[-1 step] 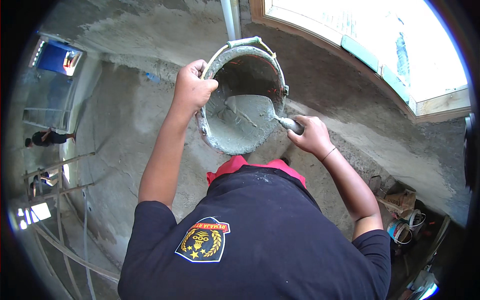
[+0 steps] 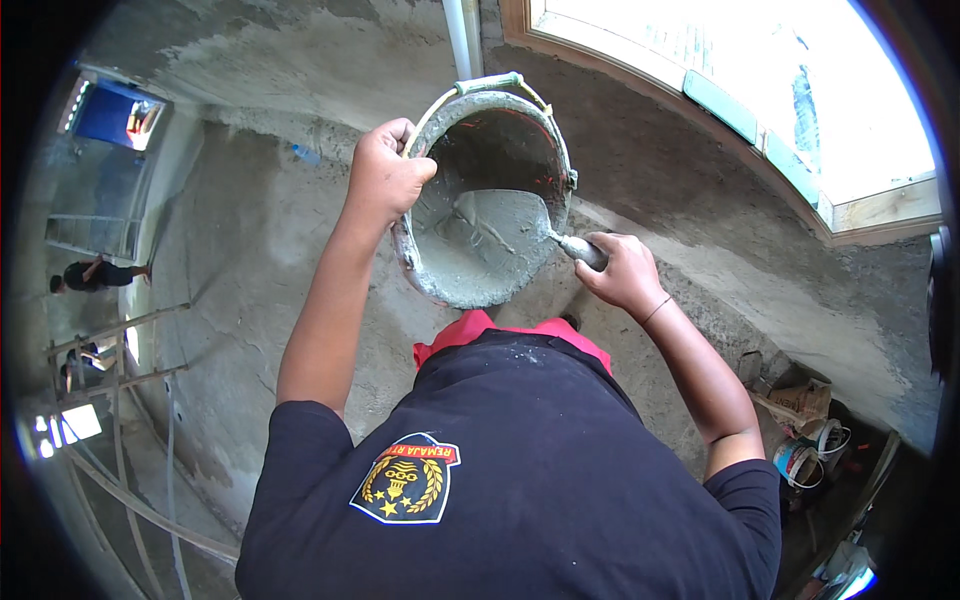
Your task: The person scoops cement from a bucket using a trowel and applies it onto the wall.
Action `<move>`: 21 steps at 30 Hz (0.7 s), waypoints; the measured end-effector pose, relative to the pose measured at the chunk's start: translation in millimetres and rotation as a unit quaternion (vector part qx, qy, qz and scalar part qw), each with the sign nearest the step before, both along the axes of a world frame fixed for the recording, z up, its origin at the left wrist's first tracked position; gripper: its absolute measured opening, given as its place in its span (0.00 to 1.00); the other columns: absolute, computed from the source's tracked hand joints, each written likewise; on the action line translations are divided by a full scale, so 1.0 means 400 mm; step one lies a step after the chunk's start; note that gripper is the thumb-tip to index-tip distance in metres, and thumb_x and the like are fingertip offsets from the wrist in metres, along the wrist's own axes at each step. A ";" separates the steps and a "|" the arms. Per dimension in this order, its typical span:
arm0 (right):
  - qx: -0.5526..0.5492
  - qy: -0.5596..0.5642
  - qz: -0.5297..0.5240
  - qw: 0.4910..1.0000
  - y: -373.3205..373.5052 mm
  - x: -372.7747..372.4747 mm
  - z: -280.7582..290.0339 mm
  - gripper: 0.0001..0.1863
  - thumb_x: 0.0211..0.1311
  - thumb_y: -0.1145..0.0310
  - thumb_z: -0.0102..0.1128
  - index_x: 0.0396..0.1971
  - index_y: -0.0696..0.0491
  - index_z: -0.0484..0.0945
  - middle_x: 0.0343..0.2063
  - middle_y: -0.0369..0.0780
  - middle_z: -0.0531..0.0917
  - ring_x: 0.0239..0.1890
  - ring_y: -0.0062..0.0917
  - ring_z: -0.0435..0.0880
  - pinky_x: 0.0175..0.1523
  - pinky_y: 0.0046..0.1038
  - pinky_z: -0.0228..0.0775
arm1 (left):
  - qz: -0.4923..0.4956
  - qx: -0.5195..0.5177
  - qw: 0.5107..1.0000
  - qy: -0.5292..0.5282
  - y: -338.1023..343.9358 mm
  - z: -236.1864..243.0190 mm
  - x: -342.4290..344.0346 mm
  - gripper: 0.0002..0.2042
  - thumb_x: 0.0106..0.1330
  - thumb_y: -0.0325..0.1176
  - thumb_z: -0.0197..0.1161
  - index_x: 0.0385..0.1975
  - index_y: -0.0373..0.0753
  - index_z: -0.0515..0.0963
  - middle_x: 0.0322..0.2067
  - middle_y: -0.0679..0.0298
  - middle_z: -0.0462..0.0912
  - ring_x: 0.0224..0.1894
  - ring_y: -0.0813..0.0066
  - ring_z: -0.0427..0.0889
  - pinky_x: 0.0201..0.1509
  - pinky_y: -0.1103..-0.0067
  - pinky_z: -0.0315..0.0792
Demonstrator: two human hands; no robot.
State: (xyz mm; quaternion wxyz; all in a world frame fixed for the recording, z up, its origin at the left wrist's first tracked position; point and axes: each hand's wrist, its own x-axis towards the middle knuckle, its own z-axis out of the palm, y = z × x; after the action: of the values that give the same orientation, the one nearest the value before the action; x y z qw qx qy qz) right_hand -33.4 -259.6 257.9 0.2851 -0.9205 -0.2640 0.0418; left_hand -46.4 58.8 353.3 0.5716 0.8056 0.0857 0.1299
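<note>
A mortar-crusted bucket [image 2: 413, 138] is tilted with its mouth toward me, held up in front of my body. My left hand [image 2: 388, 175] is closed on its left rim, the thumb lying over the edge. The pale wire handle with a green grip [image 2: 490, 83] arcs along the far rim. Wet grey mortar [image 2: 465, 290] lies in the lower part of the bucket. My right hand [image 2: 622, 272] is wrapped round the handle of a trowel [image 2: 520, 212]. Its mortar-coated blade reaches inside the bucket, against the mortar. Any mortar under the blade is hidden.
Ahead stands a rough plastered wall with a white pipe [image 2: 459, 38] and a wood-framed window opening [image 2: 672, 82]. Buckets [image 2: 797, 462] and a paper sack [image 2: 803, 402] sit at right. Wooden poles [image 2: 150, 515] stand at left, with another person [image 2: 92, 274] farther off. A plastic bottle [image 2: 306, 154] lies on the floor.
</note>
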 end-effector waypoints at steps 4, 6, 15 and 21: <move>0.004 0.060 -0.031 0.998 0.007 -0.023 0.001 0.22 0.48 0.58 0.65 0.41 0.57 0.84 0.33 0.49 0.86 0.39 0.42 0.86 0.48 0.38 0.77 | 0.005 -0.007 1.000 -0.012 0.012 -0.007 0.002 0.07 0.45 0.17 0.57 0.19 0.39 0.69 0.18 0.75 0.68 0.20 0.89 0.63 0.23 0.84 0.58; 0.008 0.075 -0.049 0.996 0.002 -0.027 -0.007 0.23 0.48 0.59 0.65 0.42 0.58 0.84 0.35 0.51 0.86 0.40 0.43 0.86 0.50 0.38 0.77 | 0.011 -0.017 1.000 -0.010 0.008 -0.006 0.001 0.07 0.45 0.17 0.57 0.19 0.38 0.70 0.18 0.75 0.69 0.20 0.89 0.63 0.23 0.84 0.58; -0.003 0.040 -0.059 0.997 0.009 -0.020 -0.021 0.22 0.49 0.56 0.64 0.40 0.56 0.85 0.33 0.48 0.86 0.38 0.41 0.86 0.47 0.38 0.78 | 0.003 -0.021 1.000 -0.011 0.018 -0.023 0.011 0.07 0.45 0.17 0.57 0.19 0.38 0.71 0.18 0.75 0.69 0.20 0.89 0.63 0.23 0.85 0.58; -0.018 0.053 -0.057 0.997 0.016 -0.025 -0.048 0.23 0.49 0.56 0.64 0.41 0.55 0.85 0.33 0.48 0.86 0.38 0.41 0.86 0.48 0.38 0.78 | 0.004 -0.036 0.999 -0.009 0.030 -0.045 0.020 0.07 0.45 0.17 0.57 0.18 0.39 0.69 0.18 0.75 0.69 0.20 0.89 0.64 0.23 0.85 0.58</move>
State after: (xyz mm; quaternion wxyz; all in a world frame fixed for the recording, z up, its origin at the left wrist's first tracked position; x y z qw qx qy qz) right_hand -43.4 -253.3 238.9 0.2843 -0.9353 -0.1951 0.0794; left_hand -38.3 70.8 335.2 0.6002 0.7832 0.0879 0.1365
